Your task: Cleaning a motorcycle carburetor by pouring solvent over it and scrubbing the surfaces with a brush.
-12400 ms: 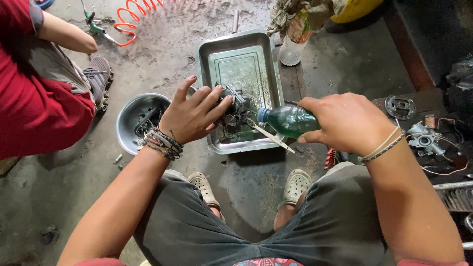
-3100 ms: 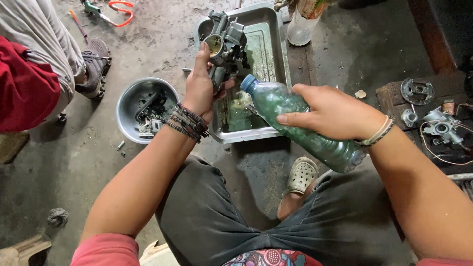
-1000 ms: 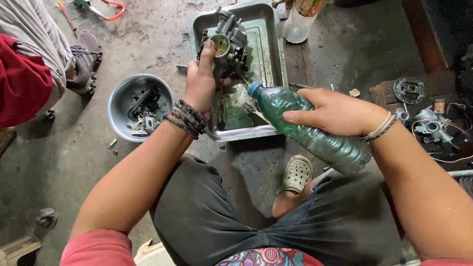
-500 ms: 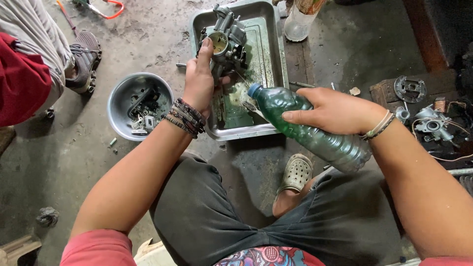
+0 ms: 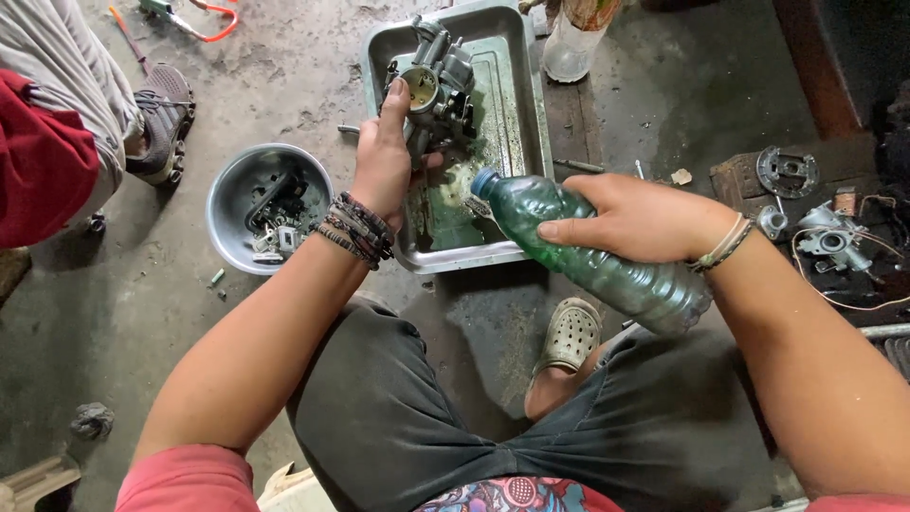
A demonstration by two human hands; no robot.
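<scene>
Left hand: the left hand [image 5: 381,166] is wrapped around a grey metal carburettor [image 5: 438,81], fingers curled tight on its body, lifting it clear above the tray's middle, I'd judge so that whatever drips falls back inside.
Right hand: the right hand [image 5: 637,220] is closed round a green-tinted plastic bottle [image 5: 592,251], thumb on top, fingers underneath; the bottle lies tilted, its open neck aimed over the tray's near edge towards the carburettor, base back over the person's knee.
Tray: a rectangular steel tray [image 5: 528,114] sits on the concrete floor [image 5: 114,313] ahead of the squatting person; a greenish puddle has gathered at its near end, so it seems to serve as a catch basin.
Bowl: a round metal bowl [image 5: 226,194] stands just left of the tray, holding small dark parts and screws, kept together within the left hand's reach.
Floor, right side: loose engine pieces [image 5: 823,237] and a round plate lie well apart from the tray.
Floor, far edge: a clear plastic container [image 5: 569,52] stands beside the tray's far right corner.
Other person: a red-clad figure [image 5: 38,156] with a grey shoe sits at the left edge, hands not in view.
</scene>
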